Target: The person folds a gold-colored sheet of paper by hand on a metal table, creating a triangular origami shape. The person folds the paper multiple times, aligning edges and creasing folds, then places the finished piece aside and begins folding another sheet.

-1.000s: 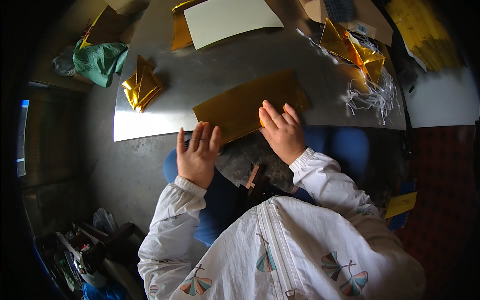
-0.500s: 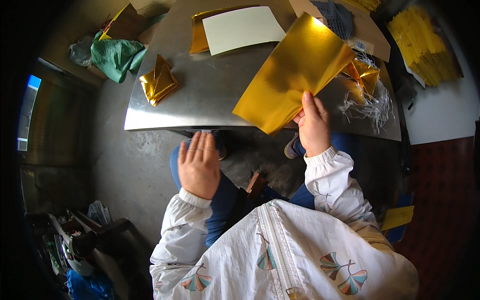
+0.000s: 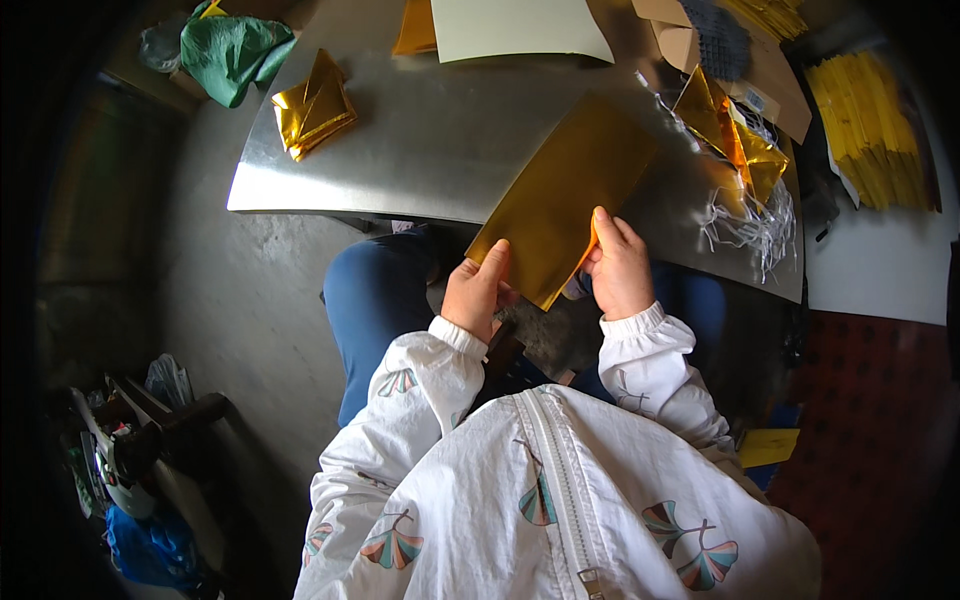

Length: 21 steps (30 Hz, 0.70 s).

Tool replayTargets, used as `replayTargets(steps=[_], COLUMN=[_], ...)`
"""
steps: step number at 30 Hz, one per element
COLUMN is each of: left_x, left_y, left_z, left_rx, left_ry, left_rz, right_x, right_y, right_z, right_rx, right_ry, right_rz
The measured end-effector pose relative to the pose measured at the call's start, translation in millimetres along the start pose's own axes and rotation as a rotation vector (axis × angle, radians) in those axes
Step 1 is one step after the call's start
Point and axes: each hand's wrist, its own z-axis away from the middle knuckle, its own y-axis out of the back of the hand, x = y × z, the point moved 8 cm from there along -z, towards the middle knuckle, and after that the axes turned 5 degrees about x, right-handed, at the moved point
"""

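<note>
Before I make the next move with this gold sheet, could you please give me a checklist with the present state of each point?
1. Left hand holds the gold sheet: ok, thumb on top near the close left corner.
2. Right hand holds the sheet: ok, at its right edge.
3. Sheet flat everywhere: not ok, the edge at the right hand is bent.
4. Whole sheet above the table: not ok, its near end sticks out past the table edge.
5. Sheet apart from the white strings: ok, a gap shows.
6. Far end resting on the table: cannot tell.
</note>
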Motion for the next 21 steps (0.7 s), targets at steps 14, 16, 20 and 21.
replayTargets(steps=[14,16,20,21], left_x=[18.4,22.8,30.4,33.3], left_y=[11.1,12.5,17.9,16.3], left_z=[-4.5,-6.5,-12.4,-14.7], left_rx=[0.158,0.148,0.119,0.076], left_ry=[-0.182,-0.213,-0.241,-0.243], left_rz=[-0.080,-0.127,-0.221,-0.215], right_x=[-52.9,-35.0,-58.5,-64.4], right_y=[-50.9,-53.5,-28.0,-20.0], right_z=[30.2,17.9,-24.1,-34.9], right_rx=[-0.218,-0.353,-0.123,-0.096], right_ry=[1.222,1.099,1.061,1.054], right_rz=[1.446,1.583,1.632,1.647])
